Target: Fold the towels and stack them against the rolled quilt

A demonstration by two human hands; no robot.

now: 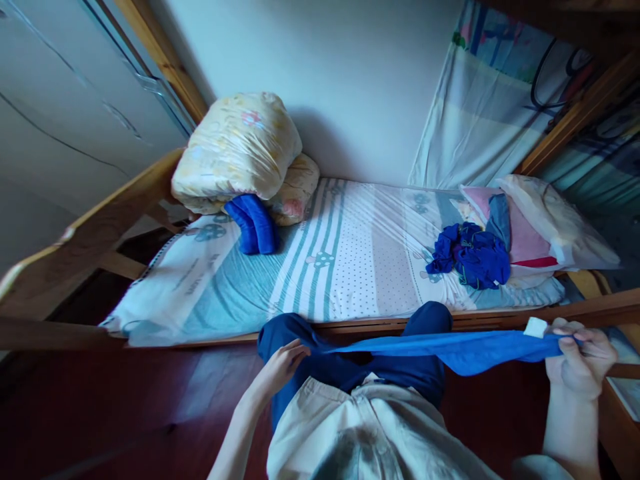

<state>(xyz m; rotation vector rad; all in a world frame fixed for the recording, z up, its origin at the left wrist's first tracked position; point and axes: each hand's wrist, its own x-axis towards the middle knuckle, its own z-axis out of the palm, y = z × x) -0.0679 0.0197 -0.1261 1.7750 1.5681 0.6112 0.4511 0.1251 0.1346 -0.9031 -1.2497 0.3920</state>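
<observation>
A long piece of blue cloth is stretched sideways above my lap, tapering toward the left. My right hand is closed around its wide end, beside a small white tag. At the narrow end, my left hand has its fingers pinched together; the cloth's tip blends into my dark trousers there. Beyond my knees, on the bed, lies a crumpled heap of dark blue cloth at the right. A folded blue padded roll lies at the left, partly under a bedding bundle.
The bed has a striped, patterned sheet and a wooden frame. A pale floral quilt bundle sits at its left end. At the right end are a pink cloth and a pillow in clear plastic. A curtain hangs behind.
</observation>
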